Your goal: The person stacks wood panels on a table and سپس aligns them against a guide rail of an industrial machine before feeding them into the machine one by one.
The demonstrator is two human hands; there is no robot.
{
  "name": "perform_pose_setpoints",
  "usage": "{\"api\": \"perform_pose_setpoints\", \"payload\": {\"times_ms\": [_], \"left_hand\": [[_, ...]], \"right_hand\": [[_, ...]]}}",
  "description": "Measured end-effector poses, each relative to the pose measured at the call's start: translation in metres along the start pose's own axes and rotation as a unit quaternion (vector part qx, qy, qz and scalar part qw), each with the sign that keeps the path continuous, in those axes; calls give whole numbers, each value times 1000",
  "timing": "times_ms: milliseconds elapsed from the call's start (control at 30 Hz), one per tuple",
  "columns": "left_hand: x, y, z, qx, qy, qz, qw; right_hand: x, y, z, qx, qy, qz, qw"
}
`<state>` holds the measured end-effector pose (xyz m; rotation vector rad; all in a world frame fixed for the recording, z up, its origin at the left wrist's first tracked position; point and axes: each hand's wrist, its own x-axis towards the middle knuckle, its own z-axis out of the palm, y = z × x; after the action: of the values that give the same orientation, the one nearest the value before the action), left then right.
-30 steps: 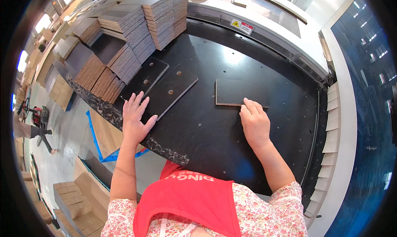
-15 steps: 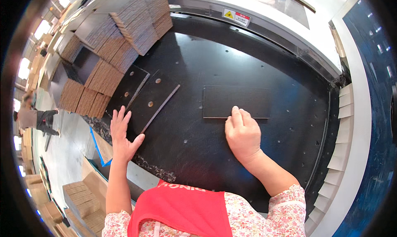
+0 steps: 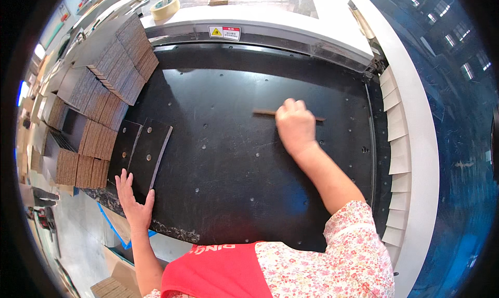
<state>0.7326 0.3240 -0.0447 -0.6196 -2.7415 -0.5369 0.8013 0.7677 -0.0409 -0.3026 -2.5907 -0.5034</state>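
A thin rectangular dark board (image 3: 262, 111) is seen nearly edge-on above the middle of the black worktop (image 3: 223, 157), its narrow brown edge showing. My right hand (image 3: 297, 129) is closed around it, covering its middle. At the left, two dark panels (image 3: 158, 147) with round metallic-looking spots lie side by side on the worktop. My left hand (image 3: 135, 203) rests at their near end, fingers stretched and thumb apart, holding nothing. Whether its fingertips press on the panels I cannot tell.
Tall stacks of cut boards (image 3: 96, 108) stand along the left edge. A white machine beam (image 3: 280, 30) with a warning label (image 3: 224, 33) crosses the far side, a tape roll (image 3: 165, 8) on it. Pale pleated flaps (image 3: 397, 152) line the right. Cartons (image 3: 122, 269) sit below left.
The dark board lay flat with my right hand at its near edge; now it is tipped up in my closed fingers. My left hand stays by the panels. The whole view has shifted.
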Motion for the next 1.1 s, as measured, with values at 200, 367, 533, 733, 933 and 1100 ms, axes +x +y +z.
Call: {"api": "perform_pose_setpoints", "payload": {"times_ms": [200, 367, 533, 733, 933, 1100], "left_hand": [[0, 1, -1, 2, 3, 2, 1000], [1, 1, 1, 4, 5, 3, 1000], [-2, 3, -2, 12, 0, -8, 1000], [-3, 0, -2, 8, -3, -6, 1000], [6, 6, 2, 2, -1, 1, 1000], [-6, -5, -3, -2, 27, -1, 1000]], "right_hand": [[-4, 112, 62, -55, 8, 77, 995], [-6, 182, 91, -41, -22, 150, 988], [1, 220, 103, -56, -81, 242, 965], [-11, 267, 137, 20, -43, 287, 957], [-16, 280, 149, 32, -62, 312, 948], [14, 217, 108, 13, -74, 371, 926]]}}
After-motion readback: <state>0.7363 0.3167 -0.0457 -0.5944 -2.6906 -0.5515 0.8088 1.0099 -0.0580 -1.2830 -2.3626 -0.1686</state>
